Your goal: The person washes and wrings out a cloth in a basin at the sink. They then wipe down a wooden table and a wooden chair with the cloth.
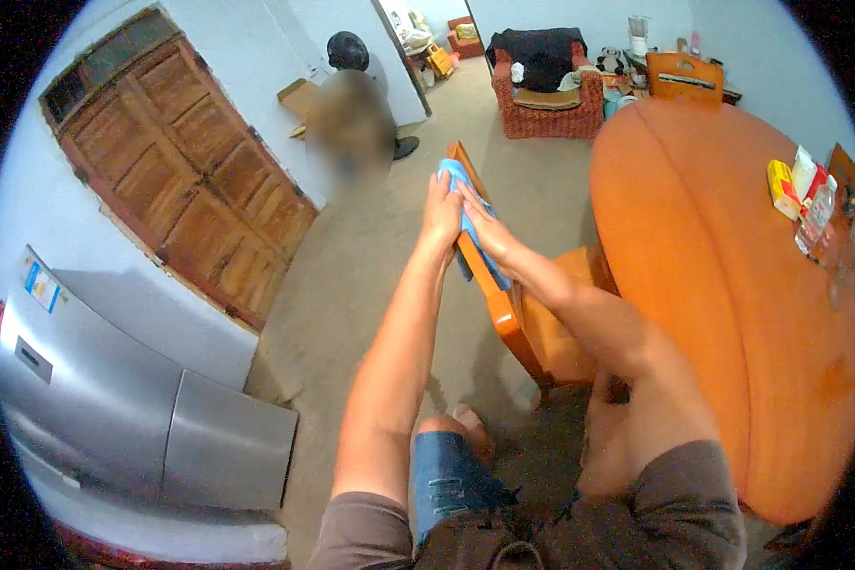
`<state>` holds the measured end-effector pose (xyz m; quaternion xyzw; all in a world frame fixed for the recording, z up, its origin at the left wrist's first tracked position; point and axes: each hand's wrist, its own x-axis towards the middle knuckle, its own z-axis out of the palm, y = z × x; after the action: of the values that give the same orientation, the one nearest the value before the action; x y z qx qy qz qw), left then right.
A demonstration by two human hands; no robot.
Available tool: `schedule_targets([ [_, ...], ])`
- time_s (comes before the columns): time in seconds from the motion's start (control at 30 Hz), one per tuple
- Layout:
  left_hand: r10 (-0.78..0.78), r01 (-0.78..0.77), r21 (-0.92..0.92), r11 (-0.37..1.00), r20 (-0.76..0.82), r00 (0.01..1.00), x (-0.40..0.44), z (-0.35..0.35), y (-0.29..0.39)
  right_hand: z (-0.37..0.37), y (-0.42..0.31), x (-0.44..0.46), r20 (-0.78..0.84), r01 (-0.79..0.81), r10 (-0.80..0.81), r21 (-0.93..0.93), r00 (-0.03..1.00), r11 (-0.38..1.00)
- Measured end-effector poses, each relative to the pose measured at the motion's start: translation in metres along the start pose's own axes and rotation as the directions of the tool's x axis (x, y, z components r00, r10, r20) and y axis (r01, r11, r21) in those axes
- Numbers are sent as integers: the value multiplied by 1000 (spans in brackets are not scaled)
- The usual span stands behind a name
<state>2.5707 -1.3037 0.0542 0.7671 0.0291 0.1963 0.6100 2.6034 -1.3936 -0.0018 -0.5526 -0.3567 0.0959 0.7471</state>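
Observation:
A light blue cloth (452, 171) is draped over the top rail of a wooden chair (510, 318). My left hand (441, 214) grips the cloth at the rail's left side, its fingers pointing away from me. Beside it, my right hand (486, 230) presses the cloth against the rail with its fingers extended. Part of the cloth hangs down along the chair back, below my right hand. My right forearm covers some of the chair seat.
A large oval wooden table (684, 256) stands to the right, bearing a yellow box (783, 188) and a plastic bottle (815, 223). A silver refrigerator (114, 380) is at left, near a wooden double door (185, 171). A red armchair (549, 116) sits at the back; a blurred shape is near a fan.

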Motion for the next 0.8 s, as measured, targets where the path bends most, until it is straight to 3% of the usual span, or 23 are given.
schedule_targets([
  [0.13,63,-58,76,995,-64,996,-34,7,5,4,-22,-34,95,-67,54,131,994,989],
  [0.17,52,-54,-41,998,-70,996,-45,12,6,4,-28,-43,95,-62,50,133,994,989],
  [0.23,64,-65,-1,998,-68,996,-57,15,8,3,-39,-57,152,-183,155,195,976,964],
  [0.4,87,-95,-103,990,-83,993,-90,24,12,1,-55,-84,203,-230,188,208,961,951],
  [0.5,53,-58,-66,996,-78,996,-106,27,19,-3,-51,-93,256,-187,127,223,958,957],
  [0.67,49,-55,-79,995,-74,996,-132,30,29,-7,-73,-109,322,-288,229,148,919,946],
  [0.73,65,-72,-114,991,-60,996,-144,30,23,-7,-91,-115,343,-254,218,64,914,965],
  [0.8,207,-208,-4,978,-66,976,-159,33,13,-11,-97,-121,366,-221,213,-21,906,975],
])
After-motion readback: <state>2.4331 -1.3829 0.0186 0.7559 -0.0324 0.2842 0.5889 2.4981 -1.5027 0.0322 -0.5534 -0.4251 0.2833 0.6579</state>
